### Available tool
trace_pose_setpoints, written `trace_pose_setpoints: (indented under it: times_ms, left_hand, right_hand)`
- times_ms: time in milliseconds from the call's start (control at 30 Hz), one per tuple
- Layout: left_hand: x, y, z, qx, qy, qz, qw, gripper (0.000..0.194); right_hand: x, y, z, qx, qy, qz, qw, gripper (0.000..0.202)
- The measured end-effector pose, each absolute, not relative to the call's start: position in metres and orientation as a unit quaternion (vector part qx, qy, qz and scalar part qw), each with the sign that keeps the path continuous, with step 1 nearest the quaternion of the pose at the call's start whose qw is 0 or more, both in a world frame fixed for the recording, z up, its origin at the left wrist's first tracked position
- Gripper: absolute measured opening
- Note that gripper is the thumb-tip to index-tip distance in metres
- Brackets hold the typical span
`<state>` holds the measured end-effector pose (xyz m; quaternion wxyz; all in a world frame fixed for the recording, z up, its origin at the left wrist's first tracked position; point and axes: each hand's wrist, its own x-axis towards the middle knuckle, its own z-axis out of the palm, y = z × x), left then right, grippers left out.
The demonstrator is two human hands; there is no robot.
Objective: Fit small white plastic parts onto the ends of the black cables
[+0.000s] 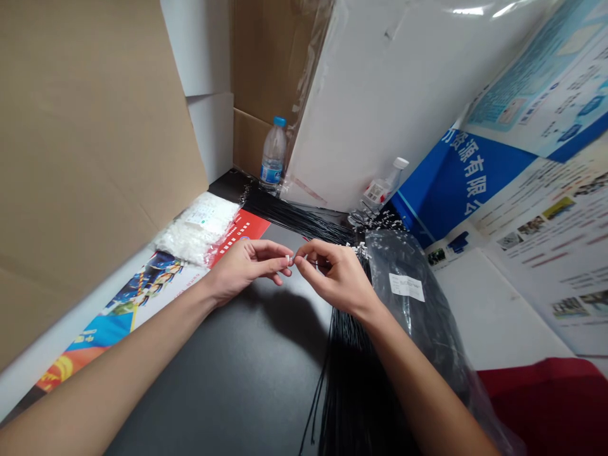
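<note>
Over the dark tabletop [190,386], my two hands meet fingertip to fingertip. My left hand [259,259] pinches a tiny white plastic connector [287,258] between thumb and forefinger. Close beside it, my right hand [335,272] is closed in a pinch on what looks like the end of a thin black wire, mostly hidden by the fingers. Beneath my right wrist lies a thick bundle of black wires [349,335] with white connectors at its far end. Whether the piece in my left hand touches the wire is too small to tell.
A clear bag of white pieces [197,228] lies at the left on printed sheets. Behind are another black wire bundle [294,215], a blue-capped bottle [273,155] and a tilted white-capped bottle [382,187]. A labelled plastic bag [432,335] lies right; cardboard [95,126] rises left.
</note>
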<state>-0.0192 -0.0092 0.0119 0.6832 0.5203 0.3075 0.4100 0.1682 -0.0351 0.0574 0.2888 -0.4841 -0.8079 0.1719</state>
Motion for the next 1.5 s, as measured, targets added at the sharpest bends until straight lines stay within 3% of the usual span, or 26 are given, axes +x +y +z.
trace_pose_setpoints:
  times_ms: [633,1067,1500]
  left_hand:
    - [-0.018,-0.011,0.011,0.518,0.316,0.385,0.696,0.023]
    - [-0.015,-0.014,0.009,0.518,0.349,0.387,0.678,0.024]
    - [-0.001,-0.022,0.004,0.393,0.337,0.447,0.729,0.030]
  right_hand:
    - [0.169,-0.038,0.057,-0.452,-0.831,0.134,0.297,0.010]
    - [0.161,-0.045,0.052,-0.497,-0.820,0.041,0.281,0.013]
    - [0.151,-0.045,0.041,-0.474,-0.806,0.044,0.352,0.013]
